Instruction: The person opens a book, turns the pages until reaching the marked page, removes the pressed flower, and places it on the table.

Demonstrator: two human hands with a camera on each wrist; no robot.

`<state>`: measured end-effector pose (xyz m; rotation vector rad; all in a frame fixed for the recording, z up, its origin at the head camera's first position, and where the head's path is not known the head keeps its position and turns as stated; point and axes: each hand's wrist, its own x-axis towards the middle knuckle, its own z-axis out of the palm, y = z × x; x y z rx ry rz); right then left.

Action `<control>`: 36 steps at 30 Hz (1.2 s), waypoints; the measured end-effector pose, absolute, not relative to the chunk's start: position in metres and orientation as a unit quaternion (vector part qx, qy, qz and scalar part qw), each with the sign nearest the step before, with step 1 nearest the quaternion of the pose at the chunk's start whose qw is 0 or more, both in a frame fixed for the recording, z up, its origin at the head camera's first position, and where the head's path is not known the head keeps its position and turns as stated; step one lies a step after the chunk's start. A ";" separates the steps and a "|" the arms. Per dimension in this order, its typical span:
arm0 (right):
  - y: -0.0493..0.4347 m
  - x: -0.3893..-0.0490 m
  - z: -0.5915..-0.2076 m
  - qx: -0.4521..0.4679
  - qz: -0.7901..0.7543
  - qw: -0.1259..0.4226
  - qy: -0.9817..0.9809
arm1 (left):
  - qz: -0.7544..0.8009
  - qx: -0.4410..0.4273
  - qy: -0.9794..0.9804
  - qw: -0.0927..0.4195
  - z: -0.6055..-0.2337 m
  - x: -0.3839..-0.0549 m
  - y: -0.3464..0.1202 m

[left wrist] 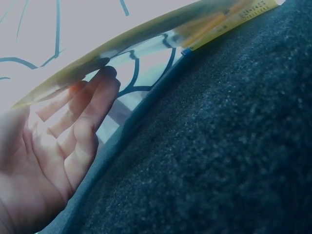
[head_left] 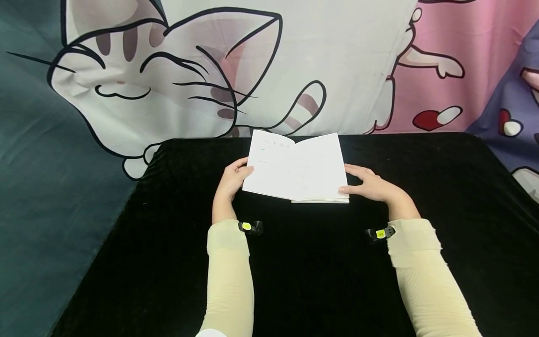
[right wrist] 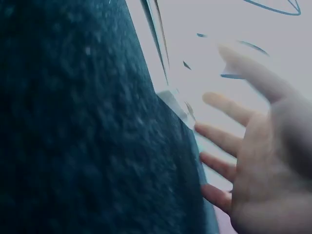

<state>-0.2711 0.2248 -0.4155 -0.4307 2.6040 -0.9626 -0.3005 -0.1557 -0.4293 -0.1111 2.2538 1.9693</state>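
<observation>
An open book (head_left: pixel 273 171) with white pages, faintly printed, lies toward the back of the black-covered table. Its left side is lifted off the cloth, and its right side rests on the stack of pages. My left hand (head_left: pixel 230 182) pinches the raised left edge, thumb on top and fingers beneath. The left wrist view shows those fingers behind the yellowish underside of the cover (left wrist: pixel 146 39). At the right edge, my right hand (head_left: pixel 372 185) has its fingers straight and spread, the thumb at the page's lower corner. In the right wrist view the book's corner (right wrist: pixel 170 100) is beside the fingertips.
Black cloth (head_left: pixel 311 262) covers the table. Behind its far edge hangs a curtain (head_left: pixel 349 61) printed with cartoon cats. Dark wrist cameras sit on both sleeves, the left one (head_left: pixel 252 228) and the right one (head_left: pixel 375 234).
</observation>
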 end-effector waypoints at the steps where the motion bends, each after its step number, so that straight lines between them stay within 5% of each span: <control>1: 0.224 -0.270 -0.413 -0.154 -0.350 0.167 0.909 | 0.657 -0.038 0.750 0.073 -0.429 -0.300 -0.156; 9: 0.193 -0.261 -0.387 -0.214 -0.424 0.189 0.860 | 0.658 -0.036 0.749 0.072 -0.428 -0.301 -0.155; 15: 0.161 -0.258 -0.388 -0.315 -0.456 0.155 0.818 | 0.653 -0.042 0.753 0.074 -0.427 -0.300 -0.155; 36: 0.109 -0.235 -0.397 -0.355 -0.251 0.195 0.879 | 0.678 -0.022 0.732 0.065 -0.428 -0.301 -0.154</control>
